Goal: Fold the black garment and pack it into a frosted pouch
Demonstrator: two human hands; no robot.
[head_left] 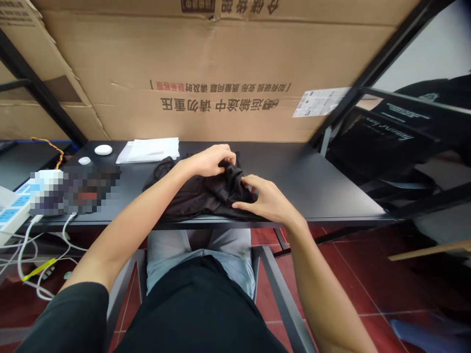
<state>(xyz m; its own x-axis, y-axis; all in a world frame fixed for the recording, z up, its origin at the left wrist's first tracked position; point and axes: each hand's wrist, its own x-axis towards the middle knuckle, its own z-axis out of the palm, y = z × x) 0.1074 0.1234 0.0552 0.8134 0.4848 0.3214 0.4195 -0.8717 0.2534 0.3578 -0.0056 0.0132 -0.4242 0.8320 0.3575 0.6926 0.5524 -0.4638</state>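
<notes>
A crumpled piece of black cloth, likely a garment (198, 198), lies bunched on the black desk (309, 184). My left hand (212, 162) curls over its raised upper fold and grips the fabric. My right hand (265, 198) holds the same fold from the right, with thumb and fingers spread around the gathered cloth. Part of the cloth is hidden under both hands, and its exact shape cannot be made out.
White papers (147, 150) and two round white objects (103, 150) lie on the desk's far side. At left are a blurred patch (75, 189), a power strip (13, 212) and cables. A large cardboard sheet (221, 63) stands behind; black shelving (382, 122) stands right.
</notes>
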